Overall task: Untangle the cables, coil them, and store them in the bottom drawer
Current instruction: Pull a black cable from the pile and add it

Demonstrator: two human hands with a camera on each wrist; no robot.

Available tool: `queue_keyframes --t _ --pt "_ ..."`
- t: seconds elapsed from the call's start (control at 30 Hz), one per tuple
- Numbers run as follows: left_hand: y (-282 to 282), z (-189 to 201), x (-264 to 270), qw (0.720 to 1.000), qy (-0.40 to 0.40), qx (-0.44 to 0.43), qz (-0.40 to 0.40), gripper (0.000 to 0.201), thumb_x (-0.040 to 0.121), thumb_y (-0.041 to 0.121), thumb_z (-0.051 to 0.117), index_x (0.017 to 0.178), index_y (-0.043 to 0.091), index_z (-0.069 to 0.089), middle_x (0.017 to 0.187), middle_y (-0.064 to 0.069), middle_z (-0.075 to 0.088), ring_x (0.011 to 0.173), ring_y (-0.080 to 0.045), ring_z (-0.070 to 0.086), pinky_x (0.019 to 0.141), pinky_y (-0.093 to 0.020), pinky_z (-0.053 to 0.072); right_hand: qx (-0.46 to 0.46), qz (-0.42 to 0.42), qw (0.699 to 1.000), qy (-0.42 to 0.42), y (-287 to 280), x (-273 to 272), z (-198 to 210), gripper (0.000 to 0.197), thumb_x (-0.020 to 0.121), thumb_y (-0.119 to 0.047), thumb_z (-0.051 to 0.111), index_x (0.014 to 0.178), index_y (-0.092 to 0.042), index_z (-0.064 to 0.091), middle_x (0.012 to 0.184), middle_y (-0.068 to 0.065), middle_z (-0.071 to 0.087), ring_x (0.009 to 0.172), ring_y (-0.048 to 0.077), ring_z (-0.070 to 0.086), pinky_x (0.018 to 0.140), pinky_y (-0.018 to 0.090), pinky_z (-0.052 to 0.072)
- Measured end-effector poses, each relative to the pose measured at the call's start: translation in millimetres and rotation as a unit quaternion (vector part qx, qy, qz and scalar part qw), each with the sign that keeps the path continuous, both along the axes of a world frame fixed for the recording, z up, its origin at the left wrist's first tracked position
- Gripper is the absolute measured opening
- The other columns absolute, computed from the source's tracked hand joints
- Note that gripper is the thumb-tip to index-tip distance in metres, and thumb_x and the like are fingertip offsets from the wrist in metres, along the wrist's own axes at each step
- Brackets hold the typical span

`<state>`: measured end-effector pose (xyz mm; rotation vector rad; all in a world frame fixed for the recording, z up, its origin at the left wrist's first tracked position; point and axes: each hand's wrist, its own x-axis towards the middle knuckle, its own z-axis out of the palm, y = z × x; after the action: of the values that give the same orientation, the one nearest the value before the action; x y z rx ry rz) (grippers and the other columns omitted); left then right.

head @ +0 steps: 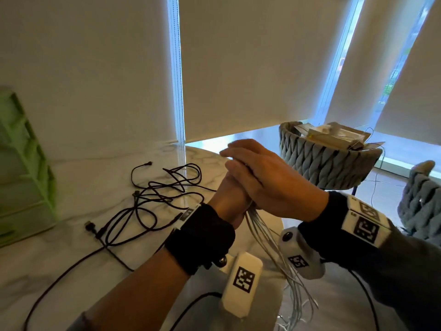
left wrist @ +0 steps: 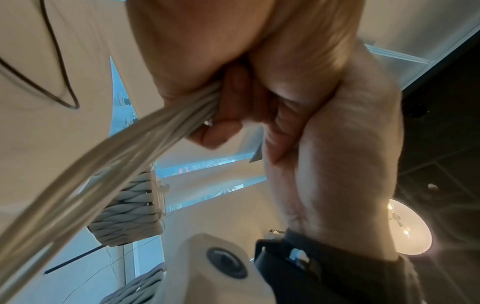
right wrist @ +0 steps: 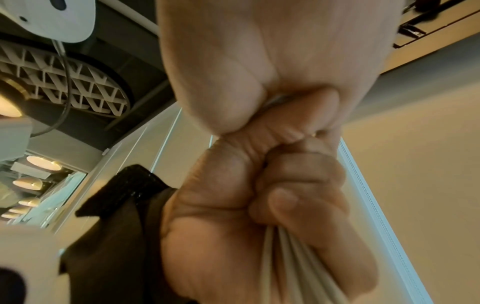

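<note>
My left hand (head: pixel 231 189) is raised over the marble table (head: pixel 71 235) and grips a bundle of white cable (head: pixel 265 237), whose loops hang down past my wrists. The left wrist view shows that hand (left wrist: pixel 194 51) with fingers curled round the white cable (left wrist: pixel 103 164). My right hand (head: pixel 262 177) lies across the top of the left fist with its fingers straight; its thumb is hidden. From the right wrist, the right palm (right wrist: pixel 259 51) presses on the left fist (right wrist: pixel 259 205), and white cable (right wrist: pixel 291 267) runs out below. A tangle of black cable (head: pixel 162 194) lies on the table to the left.
A green drawer unit (head: pixel 23 168) stands at the table's left edge. Beyond the table is a grey woven chair (head: pixel 329 161) with papers and boxes on its seat. A second grey chair (head: pixel 422 204) is at the right. Blinds cover the windows behind.
</note>
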<state>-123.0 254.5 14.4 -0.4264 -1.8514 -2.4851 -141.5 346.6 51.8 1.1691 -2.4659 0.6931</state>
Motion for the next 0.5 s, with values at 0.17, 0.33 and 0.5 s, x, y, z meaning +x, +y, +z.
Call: queue_keyframes --t 0.17,0.33,0.5 --pt "-27 2 8 0.999 -0.018 -0.018 0.04 0.017 0.099 0.021 0.04 0.085 0.021 0.05 0.077 -0.004 0.051 0.065 -0.012 0.054 0.06 -0.021 0.045 -0.04 0.064 0.996 -0.05 -21 3 5 0.037 0.101 -0.037 0.039 0.131 -0.023 0.056 0.124 -0.009 0.06 0.112 0.0 0.053 0.094 0.01 0.039" --pt "-103 3 17 0.993 -0.111 -0.031 0.04 0.046 0.086 -0.005 0.056 0.058 0.021 0.03 0.046 0.006 0.02 0.036 -0.007 0.019 0.041 -0.021 0.024 -0.133 0.051 0.984 -0.103 -43 -12 -9 0.031 0.103 -0.036 0.037 0.126 -0.026 0.055 0.117 -0.011 0.06 0.105 -0.003 0.053 0.089 0.012 0.041" --pt "-168 -4 43 0.988 -0.134 -0.041 0.069 0.042 0.07 0.009 0.065 0.052 0.021 0.029 0.046 0.006 0.016 0.035 -0.007 0.016 0.042 -0.02 0.021 0.268 0.035 0.951 -0.148 -61 -32 -40 0.034 0.1 -0.03 0.046 0.132 -0.024 0.053 0.126 0.001 0.058 0.105 0.011 0.053 0.095 0.027 0.041"
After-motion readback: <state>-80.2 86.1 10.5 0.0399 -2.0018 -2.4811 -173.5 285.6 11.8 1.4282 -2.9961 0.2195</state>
